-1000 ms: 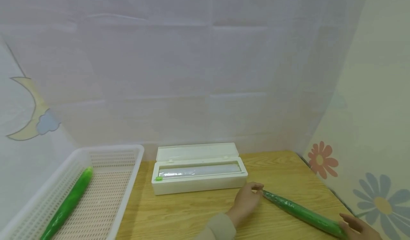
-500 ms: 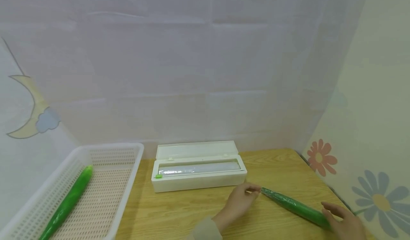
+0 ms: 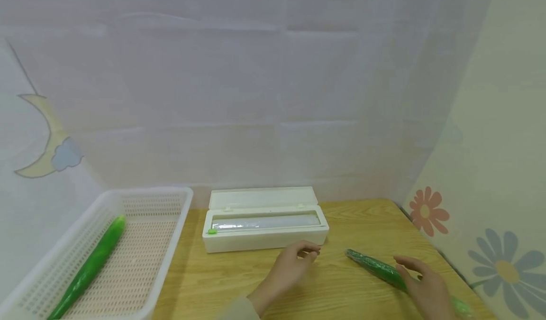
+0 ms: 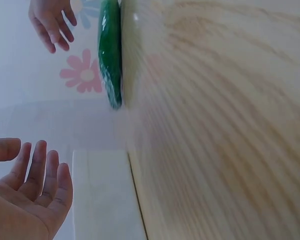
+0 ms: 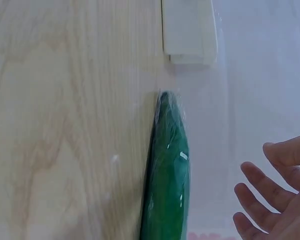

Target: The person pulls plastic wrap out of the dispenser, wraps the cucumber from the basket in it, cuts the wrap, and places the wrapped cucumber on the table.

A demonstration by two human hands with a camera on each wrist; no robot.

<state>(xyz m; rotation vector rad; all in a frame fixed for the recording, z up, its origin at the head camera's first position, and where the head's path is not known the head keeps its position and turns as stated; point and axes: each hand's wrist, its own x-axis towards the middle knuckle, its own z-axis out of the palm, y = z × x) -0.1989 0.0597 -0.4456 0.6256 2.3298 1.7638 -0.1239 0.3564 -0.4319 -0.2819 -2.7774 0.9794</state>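
Observation:
A long green cucumber [image 3: 379, 269], wrapped in clear film, lies slantwise on the table at the right in the head view. My right hand [image 3: 428, 287] hovers over its middle with loosely bent fingers, hiding part of it. In the right wrist view that hand [image 5: 280, 192] stays apart from the cucumber [image 5: 167, 175], holding nothing. My left hand [image 3: 294, 260] hangs empty between the cucumber's far tip and the white box [image 3: 266, 239]. Its fingers are relaxed in the left wrist view, where the hand [image 4: 32, 195] touches nothing.
The white box stands at the back with its lid [image 3: 263, 198] raised, a roll of cling film [image 3: 266, 223] inside and a green slider [image 3: 212, 232] at its left end. A white basket [image 3: 168, 263] on the left contains another green cucumber [image 3: 91, 265].
My left hand has left the cucumber's far tip and moved left. My right hand has moved from the cucumber's near end, leftward and up over its middle. The cucumber now lies free of both hands.

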